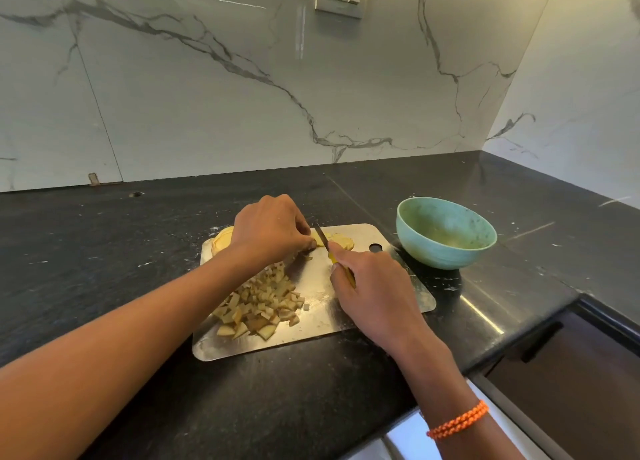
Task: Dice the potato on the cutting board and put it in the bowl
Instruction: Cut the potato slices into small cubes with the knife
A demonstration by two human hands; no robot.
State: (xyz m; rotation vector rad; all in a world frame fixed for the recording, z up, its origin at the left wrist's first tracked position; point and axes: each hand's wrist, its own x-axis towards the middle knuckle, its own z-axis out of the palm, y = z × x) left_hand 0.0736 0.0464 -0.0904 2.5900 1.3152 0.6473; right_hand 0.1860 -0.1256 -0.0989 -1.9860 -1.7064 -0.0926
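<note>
Potato slices point(341, 242) pinched by left hand point(272, 229); right hand point(372, 291) grips knife point(325, 243) on cutting board point(388, 286).

The bowl point(446, 232) was this speckled mint green, the counter point(104, 251) black with white flecks, the wall point(207, 96) white marble with grey veins, and the wristband point(459, 419) bright orange.

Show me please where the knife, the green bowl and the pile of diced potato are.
knife point(321, 235): head view, on the blade.
green bowl point(437, 253): head view, on the outer wall.
pile of diced potato point(260, 303): head view, on the middle of the heap.
</note>
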